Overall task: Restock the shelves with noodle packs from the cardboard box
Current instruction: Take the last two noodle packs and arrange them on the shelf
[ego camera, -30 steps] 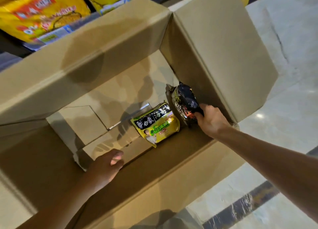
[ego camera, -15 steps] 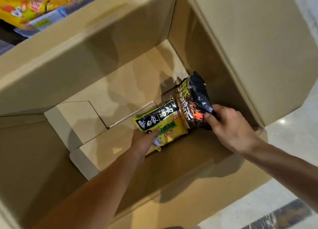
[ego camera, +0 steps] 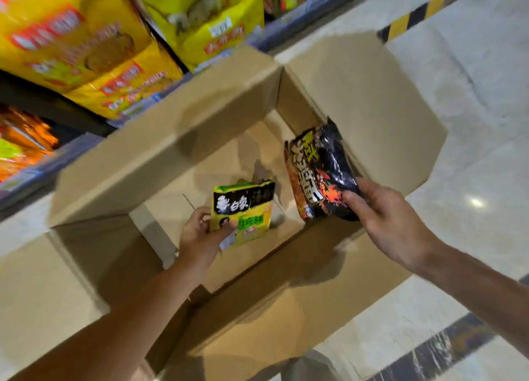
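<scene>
Motion blur is smearing the yellow multipacks [ego camera: 94, 54] on the shelves [ego camera: 57, 108] at the upper left of the frame, making their print unreadable. Two noodle packs are showing over the open cardboard box [ego camera: 177, 140] at frame centre. The left hand [ego camera: 200, 237] is gripping a yellow-green pack [ego camera: 243, 211] with a black band by its lower corner. The right hand [ego camera: 383, 217] is pinching a glossy black pack [ego camera: 317, 174] with flame artwork, right of centre.
</scene>
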### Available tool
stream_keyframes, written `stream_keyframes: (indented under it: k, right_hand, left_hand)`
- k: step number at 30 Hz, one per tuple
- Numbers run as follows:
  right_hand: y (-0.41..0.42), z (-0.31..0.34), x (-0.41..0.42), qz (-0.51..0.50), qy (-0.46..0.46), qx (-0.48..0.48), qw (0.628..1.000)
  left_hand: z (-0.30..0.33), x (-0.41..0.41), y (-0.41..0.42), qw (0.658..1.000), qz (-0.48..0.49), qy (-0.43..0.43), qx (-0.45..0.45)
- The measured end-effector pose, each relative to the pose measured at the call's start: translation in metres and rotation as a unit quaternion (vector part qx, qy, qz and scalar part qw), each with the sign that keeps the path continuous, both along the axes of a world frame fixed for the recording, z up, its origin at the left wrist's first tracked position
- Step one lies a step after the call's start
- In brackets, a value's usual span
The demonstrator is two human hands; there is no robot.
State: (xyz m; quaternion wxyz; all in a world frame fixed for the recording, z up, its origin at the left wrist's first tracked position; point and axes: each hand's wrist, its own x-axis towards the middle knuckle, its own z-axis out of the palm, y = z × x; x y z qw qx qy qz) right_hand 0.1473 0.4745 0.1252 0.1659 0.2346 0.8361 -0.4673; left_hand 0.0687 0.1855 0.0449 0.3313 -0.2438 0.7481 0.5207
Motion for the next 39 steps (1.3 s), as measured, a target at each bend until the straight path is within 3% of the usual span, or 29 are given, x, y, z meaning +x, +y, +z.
stream_keyframes:
  k: [12,19,23,29,39]
  right_hand:
    - [-0.052,0.392,-0.041,0.099,0.042,0.055,0.993]
    - [-0.106,0.585,-0.038,0.065,0.096,0.012,0.993]
    - [-0.138,0.657,-0.027,0.058,0.113,0.004,0.992]
    - [-0.172,0.704,-0.011,0.127,0.149,-0.012,0.981]
    - [-0.238,0.743,-0.033,0.263,0.212,-0.06,0.939]
  left_hand:
    - [0.438,-0.055,-0.105,0.986,0.014,0.147,0.073]
    - [0.656,-0.05,-0.167,0.962,0.03,0.255,0.091]
    - [0.716,-0.029,-0.219,0.952,0.024,0.298,0.06]
    - [0.772,0.016,-0.28,0.945,0.031,0.325,0.025]
    - [0.84,0.113,-0.33,0.905,0.183,0.384,-0.026]
